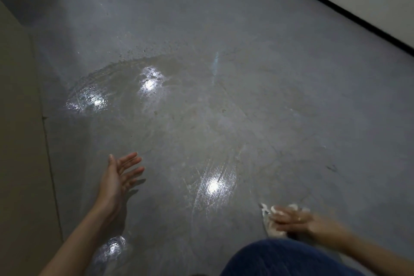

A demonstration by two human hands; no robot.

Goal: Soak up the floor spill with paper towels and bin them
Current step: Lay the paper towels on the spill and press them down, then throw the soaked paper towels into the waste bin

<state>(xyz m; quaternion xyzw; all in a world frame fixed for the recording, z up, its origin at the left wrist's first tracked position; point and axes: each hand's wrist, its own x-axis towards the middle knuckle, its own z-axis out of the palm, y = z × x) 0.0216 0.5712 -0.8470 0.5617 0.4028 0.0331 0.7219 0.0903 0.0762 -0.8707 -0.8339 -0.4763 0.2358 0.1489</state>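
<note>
Here | spill (125, 87) glossy, wide | left hand (118, 177) spread | right hand (295, 219) presses white paper towel (272, 229)

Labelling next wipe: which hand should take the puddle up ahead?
Right. The right hand already presses the crumpled white paper towel on the grey floor; the left hand hovers open, empty, though nearer the wet puddle.

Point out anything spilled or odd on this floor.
A wide puddle lies on the grey floor ahead, glaring under the lights, with droplets scattered past its far edge. Wet streaks reach toward the person. The right hand presses a paper towel down; the left hand hovers open.
</note>
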